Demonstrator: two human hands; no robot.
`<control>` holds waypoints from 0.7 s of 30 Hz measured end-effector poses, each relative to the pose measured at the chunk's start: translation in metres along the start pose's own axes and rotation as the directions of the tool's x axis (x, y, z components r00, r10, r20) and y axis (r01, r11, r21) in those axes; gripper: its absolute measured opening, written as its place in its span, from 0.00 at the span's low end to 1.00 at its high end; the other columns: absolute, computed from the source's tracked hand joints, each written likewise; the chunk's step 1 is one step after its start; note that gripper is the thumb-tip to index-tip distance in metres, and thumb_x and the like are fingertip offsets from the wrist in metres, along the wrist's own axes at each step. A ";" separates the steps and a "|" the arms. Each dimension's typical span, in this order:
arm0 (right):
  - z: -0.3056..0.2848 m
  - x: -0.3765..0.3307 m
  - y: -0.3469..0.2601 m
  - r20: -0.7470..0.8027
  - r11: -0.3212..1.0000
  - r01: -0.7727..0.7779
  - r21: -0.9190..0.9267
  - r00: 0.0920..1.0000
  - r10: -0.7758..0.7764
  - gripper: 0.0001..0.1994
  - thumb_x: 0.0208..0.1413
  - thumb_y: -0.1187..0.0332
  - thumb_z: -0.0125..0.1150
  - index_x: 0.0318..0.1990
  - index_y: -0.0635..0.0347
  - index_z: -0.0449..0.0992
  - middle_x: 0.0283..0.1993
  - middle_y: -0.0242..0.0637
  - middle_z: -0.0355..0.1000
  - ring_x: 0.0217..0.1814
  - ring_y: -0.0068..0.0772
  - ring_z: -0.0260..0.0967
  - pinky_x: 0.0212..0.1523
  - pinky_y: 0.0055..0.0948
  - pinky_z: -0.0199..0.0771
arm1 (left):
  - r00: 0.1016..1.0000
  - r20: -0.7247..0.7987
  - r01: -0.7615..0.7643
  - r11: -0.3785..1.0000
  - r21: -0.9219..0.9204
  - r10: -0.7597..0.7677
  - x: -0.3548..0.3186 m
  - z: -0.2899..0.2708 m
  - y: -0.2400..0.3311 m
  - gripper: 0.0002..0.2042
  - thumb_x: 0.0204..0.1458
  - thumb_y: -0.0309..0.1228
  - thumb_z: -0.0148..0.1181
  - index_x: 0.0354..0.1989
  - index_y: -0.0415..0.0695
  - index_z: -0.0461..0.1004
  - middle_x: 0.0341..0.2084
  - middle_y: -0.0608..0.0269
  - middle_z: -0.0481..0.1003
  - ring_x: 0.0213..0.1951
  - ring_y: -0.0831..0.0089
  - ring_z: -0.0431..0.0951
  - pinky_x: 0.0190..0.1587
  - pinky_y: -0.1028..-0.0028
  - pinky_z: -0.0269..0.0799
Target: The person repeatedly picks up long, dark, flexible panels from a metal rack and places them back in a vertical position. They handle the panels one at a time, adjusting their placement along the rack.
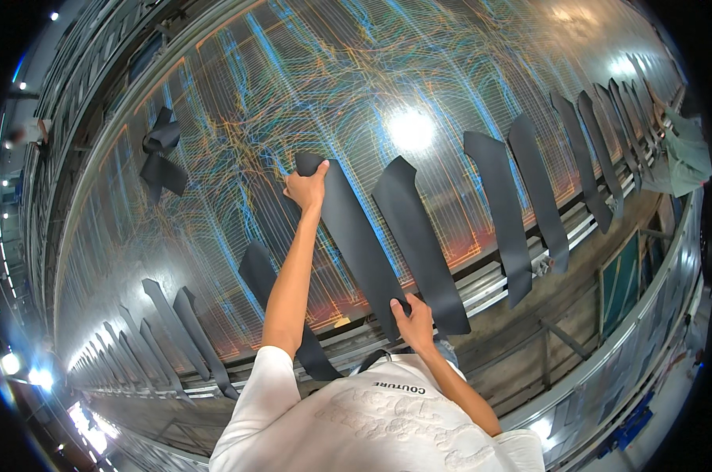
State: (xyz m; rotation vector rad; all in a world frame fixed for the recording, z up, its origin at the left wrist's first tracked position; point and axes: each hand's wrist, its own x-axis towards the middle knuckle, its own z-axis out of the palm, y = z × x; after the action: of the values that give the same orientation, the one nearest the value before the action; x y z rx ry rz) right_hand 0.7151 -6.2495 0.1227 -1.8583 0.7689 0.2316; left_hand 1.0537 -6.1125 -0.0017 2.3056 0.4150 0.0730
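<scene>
A long dark grey fabric strip (356,228) lies on the glossy table in front of me, its near end reaching the table edge. My left hand (307,187) is closed on the strip's far end, thumb on top. Down at the near end, my right hand (415,322) pinches the strip's corner between thumb and fingers. Just right of it lies another fabric strip (423,240) with a pointed far end, its near end hanging past the edge. To the left, a similar strip (260,270) is partly covered by my left forearm.
Coloured lines cover the long table (214,173). More strips (501,212) lie along its near edge both ways. A crumpled dark piece (163,157) rests far left. A metal rail (485,293) borders the edge. Another person (686,153) in green stands at the far right.
</scene>
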 end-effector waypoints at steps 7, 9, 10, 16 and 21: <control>-0.002 0.001 0.000 0.007 0.999 0.002 -0.036 1.000 -0.001 0.15 0.60 0.62 0.61 0.32 0.69 0.75 0.17 0.49 0.66 0.18 0.45 0.65 0.26 0.43 0.63 | 1.000 -0.013 0.014 1.000 0.023 -0.014 0.001 0.003 -0.003 0.24 0.39 0.52 0.77 0.25 0.39 0.81 0.25 0.58 0.81 0.33 0.54 0.79 0.61 0.53 0.56; -0.003 0.002 0.000 0.003 1.000 -0.001 -0.030 1.000 0.001 0.15 0.60 0.62 0.61 0.33 0.69 0.75 0.17 0.49 0.66 0.18 0.45 0.65 0.26 0.43 0.64 | 1.000 -0.005 0.029 0.999 0.022 -0.029 -0.001 -0.001 0.002 0.24 0.38 0.51 0.78 0.26 0.39 0.81 0.25 0.57 0.81 0.34 0.53 0.79 0.61 0.54 0.56; -0.004 0.002 -0.002 0.003 1.000 -0.002 -0.023 1.000 0.002 0.15 0.60 0.61 0.62 0.33 0.69 0.75 0.17 0.49 0.67 0.18 0.46 0.65 0.26 0.43 0.64 | 0.999 -0.001 0.036 0.999 0.022 -0.036 -0.002 -0.002 0.005 0.24 0.38 0.51 0.78 0.26 0.38 0.81 0.26 0.57 0.81 0.35 0.53 0.79 0.61 0.54 0.56; -0.005 0.003 -0.004 -0.002 1.000 -0.008 -0.020 1.000 0.008 0.15 0.60 0.61 0.62 0.34 0.69 0.75 0.20 0.51 0.69 0.19 0.47 0.66 0.28 0.44 0.65 | 0.999 -0.026 0.038 0.999 0.027 -0.037 -0.002 -0.002 0.007 0.26 0.38 0.51 0.78 0.27 0.36 0.81 0.28 0.53 0.81 0.36 0.51 0.79 0.62 0.53 0.55; -0.003 0.002 0.002 -0.007 0.999 0.006 -0.032 1.000 -0.006 0.16 0.60 0.61 0.62 0.34 0.69 0.75 0.21 0.52 0.70 0.21 0.50 0.68 0.29 0.44 0.66 | 0.995 0.062 0.075 0.997 0.019 -0.076 -0.005 -0.011 0.018 0.25 0.42 0.51 0.75 0.29 0.36 0.80 0.33 0.52 0.80 0.47 0.50 0.72 0.65 0.47 0.49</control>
State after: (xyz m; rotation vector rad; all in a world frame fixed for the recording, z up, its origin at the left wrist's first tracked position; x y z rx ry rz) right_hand 0.7146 -6.2531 0.1209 -1.8923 0.7685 0.2349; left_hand 1.0515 -6.1181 0.0186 2.2994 0.4717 -0.0399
